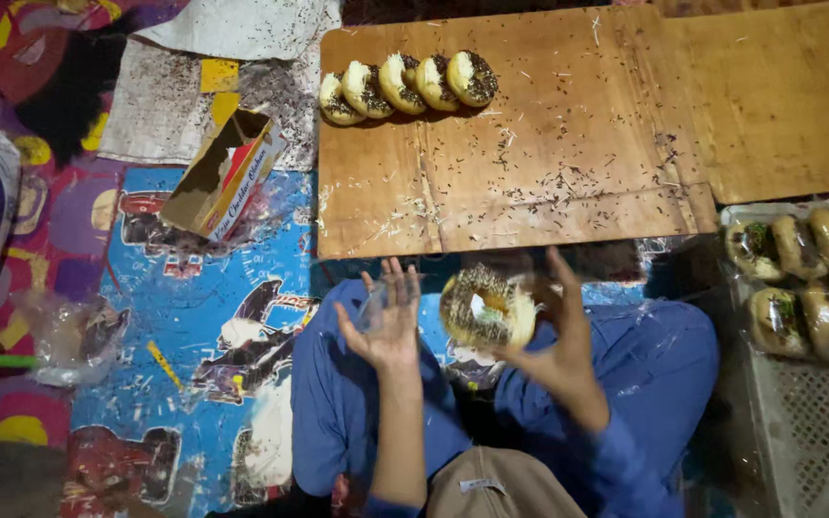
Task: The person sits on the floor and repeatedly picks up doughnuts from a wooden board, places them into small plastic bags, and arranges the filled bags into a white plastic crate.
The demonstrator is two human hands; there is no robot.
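Observation:
My right hand (568, 331) holds a round doughnut (487, 307) topped with dark sprinkles and pale shreds, raised over my lap. My left hand (388, 321) is beside it, palm up with fingers spread, and a thin clear plastic bag (376, 305) lies against its fingers. Ahead on a low wooden board (549, 144) a row of several topped doughnuts (405, 84) leans one on another at the far left corner.
A white plastic crate (808, 422) at the right holds several wrapped doughnuts (803, 278). An open cardboard box (223, 173) lies left of the board on a colourful mat (175, 317). Crumpled clear plastic (74, 336) sits at the left. Sprinkles litter the board.

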